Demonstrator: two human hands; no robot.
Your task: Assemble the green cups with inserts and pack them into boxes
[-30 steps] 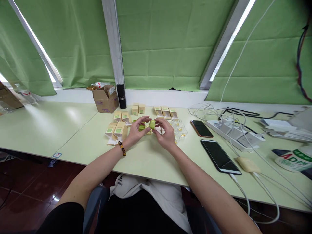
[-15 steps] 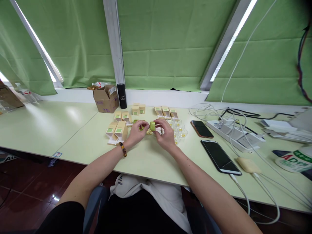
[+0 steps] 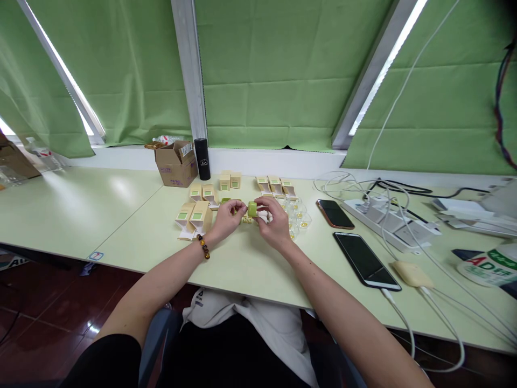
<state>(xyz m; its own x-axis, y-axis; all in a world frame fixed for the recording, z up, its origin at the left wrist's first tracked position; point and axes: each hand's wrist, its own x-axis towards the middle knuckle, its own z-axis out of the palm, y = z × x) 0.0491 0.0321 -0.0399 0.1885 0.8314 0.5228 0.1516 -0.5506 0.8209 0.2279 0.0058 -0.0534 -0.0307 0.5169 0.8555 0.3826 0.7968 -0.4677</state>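
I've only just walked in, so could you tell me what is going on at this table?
A seated person holds a small green block in the right hand, above a pale green table. The left hand, with a beaded bracelet at its wrist, pinches another small green piece. Small tan cardboard boxes and clear plastic trays lie around them.

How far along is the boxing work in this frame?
Several small cartons stand left of the hands, apparently already handled. The right hand pinches a green piece; the left hand works beside it. Clear packets lie on the table, seemingly still waiting.
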